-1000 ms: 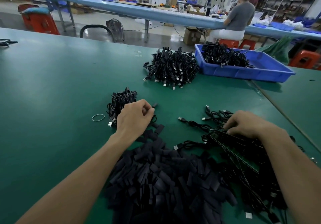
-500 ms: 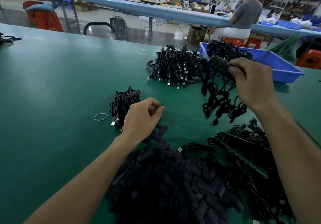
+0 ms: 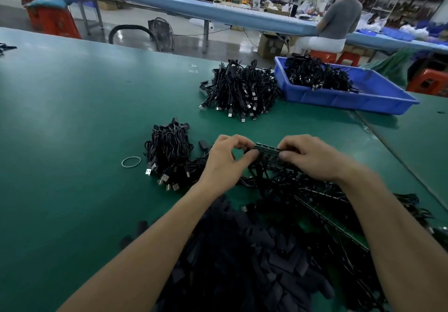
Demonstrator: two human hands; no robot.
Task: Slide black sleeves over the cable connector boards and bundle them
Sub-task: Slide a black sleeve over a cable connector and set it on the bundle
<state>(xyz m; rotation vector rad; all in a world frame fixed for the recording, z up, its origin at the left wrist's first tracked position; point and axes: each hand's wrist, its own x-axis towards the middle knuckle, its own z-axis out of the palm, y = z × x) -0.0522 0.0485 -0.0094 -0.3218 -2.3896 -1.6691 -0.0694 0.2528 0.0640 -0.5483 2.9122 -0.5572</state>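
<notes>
The 2 hands meet over the middle of the green bench point(image 3: 72, 122). The left hand point(image 3: 228, 160) pinches 1 end of a strip of boards point(image 3: 266, 150) between thumb and curled fingers; the right hand point(image 3: 312, 157) pinches the other end likewise. Cables point(image 3: 315, 197) trail from the strip into a tangle under the right forearm. A heap of sleeves point(image 3: 242, 263) lies at the near edge, between the forearms. A bundle point(image 3: 169, 147) and a rubber band point(image 3: 131, 161) lie left of the left hand. Toward the far edge sit a bigger pile point(image 3: 240, 88) of bundles and, just beside it, a blue tray point(image 3: 339, 99) holding more.
</notes>
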